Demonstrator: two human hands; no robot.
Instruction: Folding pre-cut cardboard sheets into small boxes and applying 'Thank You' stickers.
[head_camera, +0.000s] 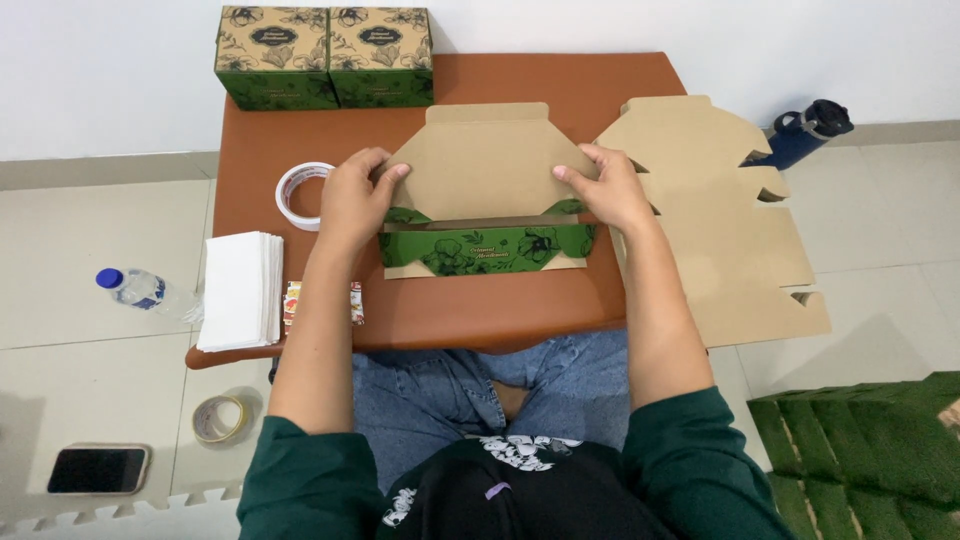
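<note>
A flat brown cardboard box blank (487, 170) with a green flower-printed flap (488, 247) lies on the low brown table (560, 85). My left hand (352, 200) presses on the blank's left edge, fingers bent over the fold. On the right edge rests my right hand (608, 187), fingers also pressing the cardboard down. Both hands hold the blank as its front flap stands folded toward me.
Two finished green and brown boxes (325, 55) stand at the table's far left. A tape roll (298, 195), white paper stack (240, 290) and small packet (293, 303) lie left. Unfolded blanks (730, 230) lie right, beside a blue bottle (805, 130). On the floor: water bottle (140, 290), tape (220, 418), phone (98, 469).
</note>
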